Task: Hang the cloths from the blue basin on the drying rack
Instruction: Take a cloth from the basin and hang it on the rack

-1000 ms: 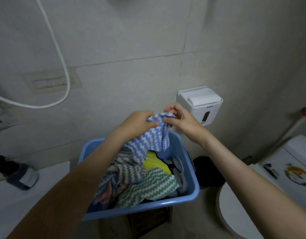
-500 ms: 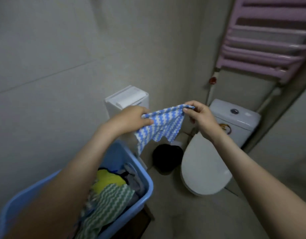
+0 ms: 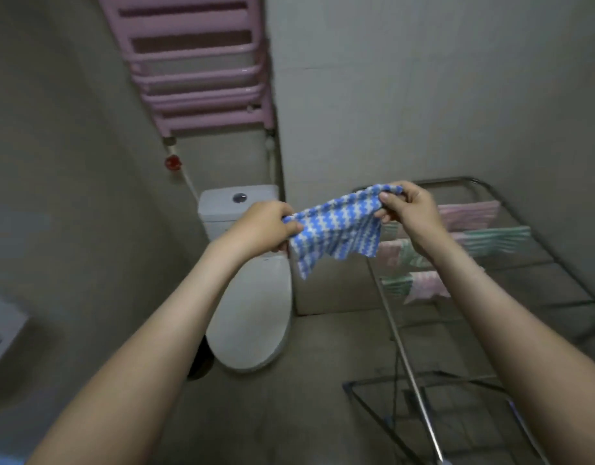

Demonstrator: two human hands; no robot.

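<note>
A blue-and-white zigzag cloth is stretched between my two hands at chest height. My left hand pinches its left corner and my right hand pinches its right corner; the lower edge hangs loose. The metal drying rack stands at the right, just beyond my right hand, with pink and green striped cloths draped over its far bars. The blue basin is out of view except for a blue sliver at the bottom left corner.
A white toilet with its lid down stands straight ahead under my left hand. A pink wall radiator hangs above it. A red valve sits on the pipe by the cistern. The rack's lower frame spreads over the floor.
My view has swung right from the basin to the toilet and rack. Both hands carried the blue cloth to the right and spread it wider; the basin has left the view.
</note>
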